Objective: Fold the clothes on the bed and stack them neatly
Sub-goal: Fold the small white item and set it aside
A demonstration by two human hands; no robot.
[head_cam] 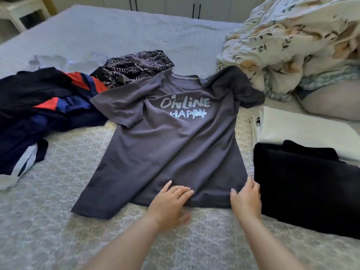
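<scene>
item: grey t-shirt (171,145), spread face up on the bed (58,221), collar toward the far edge, hem toward the near edge. soft knit, matte, pale lettering printed on the chest. the far right sleeve is bunched and folded over itself; the left sleeve lies flat and overlaps the unfolded pile.

grips: left hand (169,203) rests flat on the hem, fingers apart and straight, holding nothing. right hand (246,199) sits at the hem's right corner, fingers loosely extended on the cloth; no pinch is visible.

risks, judged: the crumpled right sleeve is likely to carry a lump into the fold unless smoothed first. the left sleeve touches the unfolded pile (42,110), so a sideways fold may drag dark fabric along. the hem corner lies just beside the black folded garment (307,184); a sweep there may disturb it.

adjacent stock: unfolded pile toward the bed's left edge, navy, red and white, slick and sporty in look. patterned dark garment (134,67) beyond the collar, crumpled. white folded garment (303,131) behind the black one, toward the right edge, flat and squared. floral quilt (292,41) heaped at the far right corner, puffy.
</scene>
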